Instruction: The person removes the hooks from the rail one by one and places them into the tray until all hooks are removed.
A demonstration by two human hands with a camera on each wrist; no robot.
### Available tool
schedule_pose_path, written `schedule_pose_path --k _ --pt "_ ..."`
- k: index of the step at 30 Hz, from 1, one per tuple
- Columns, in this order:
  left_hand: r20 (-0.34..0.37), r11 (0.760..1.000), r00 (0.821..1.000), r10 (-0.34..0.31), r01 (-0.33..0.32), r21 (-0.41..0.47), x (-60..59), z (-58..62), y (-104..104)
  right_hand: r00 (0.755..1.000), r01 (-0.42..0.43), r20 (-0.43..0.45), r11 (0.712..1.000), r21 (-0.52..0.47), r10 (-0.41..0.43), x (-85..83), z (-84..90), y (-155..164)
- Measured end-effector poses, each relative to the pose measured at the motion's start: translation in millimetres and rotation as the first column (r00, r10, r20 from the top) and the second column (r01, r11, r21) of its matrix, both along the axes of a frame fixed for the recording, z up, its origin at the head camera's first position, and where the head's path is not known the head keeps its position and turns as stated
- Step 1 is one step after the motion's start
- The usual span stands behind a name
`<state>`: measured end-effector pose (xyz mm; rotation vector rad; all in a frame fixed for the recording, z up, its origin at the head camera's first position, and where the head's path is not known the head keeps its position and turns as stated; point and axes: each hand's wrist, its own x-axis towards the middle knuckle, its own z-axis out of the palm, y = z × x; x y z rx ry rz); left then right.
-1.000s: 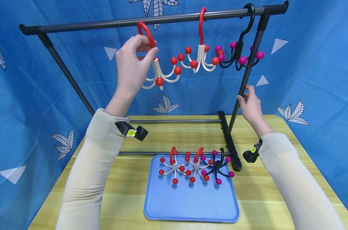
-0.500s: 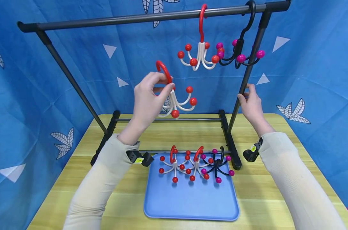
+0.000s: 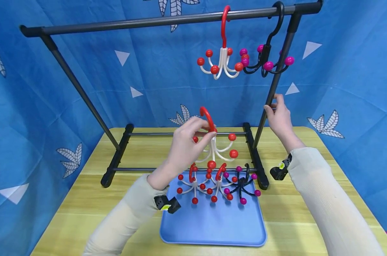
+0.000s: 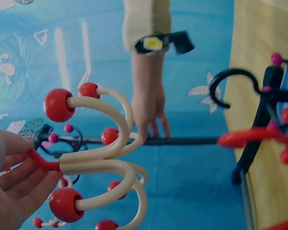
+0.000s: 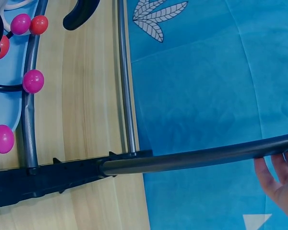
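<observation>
My left hand [image 3: 188, 144] pinches the red hook of a white claw hanger [image 3: 213, 148] with red ball tips. It hangs upright over the tray's back edge, overlapping the hangers behind it in the head view. In the left wrist view the thumb and fingers meet at the base of the red hook [image 4: 48, 165]. My right hand [image 3: 280, 119] grips the right post [image 3: 260, 132] of a black garment rack, thumb on the near side; its fingertips [image 5: 264, 177] show at the post in the right wrist view.
From the top bar [image 3: 132, 23] hang a red-hooked white claw hanger [image 3: 223, 60] and a black one [image 3: 265, 57] with magenta balls. A blue tray [image 3: 212, 225] holds two red-and-white hangers [image 3: 194, 185] and a black one [image 3: 241, 183]. Lower rails [image 3: 139, 169] cross the wooden table [image 3: 94, 199].
My left hand has brought the red-and-white hanger down from near the top bar and to the right, above the tray's back edge. The right hand has stayed on the post.
</observation>
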<state>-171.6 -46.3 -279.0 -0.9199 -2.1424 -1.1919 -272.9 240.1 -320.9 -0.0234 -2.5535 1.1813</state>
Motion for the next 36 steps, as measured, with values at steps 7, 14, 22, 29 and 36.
schedule_pose_path --k 7,14,22,29,36 --pt "0.066 0.996 0.994 -0.083 0.084 -0.019 18.9 -21.4 12.4 1.000 0.009 0.001 1.000 0.000 -0.009 -1.2 0.4 0.3" --pt "0.137 0.987 0.982 -0.132 0.143 -0.070 35.4 -45.1 21.0 1.000 0.008 0.003 1.000 -0.005 -0.008 -2.6 -1.1 0.0" --pt "0.206 0.968 0.960 -0.191 0.218 -0.121 49.0 -72.2 29.8 1.000 0.013 0.000 1.000 -0.002 -0.013 -3.0 -1.5 -0.4" --pt "0.241 0.945 0.941 -0.239 0.282 -0.163 54.6 -97.8 40.4 1.000 0.013 0.007 1.000 0.001 -0.013 -2.7 -1.5 -1.0" --pt "0.216 0.930 0.942 -0.258 0.303 -0.208 56.8 -119.9 50.8 1.000 0.018 0.005 1.000 -0.005 -0.018 -2.7 -1.0 -1.3"
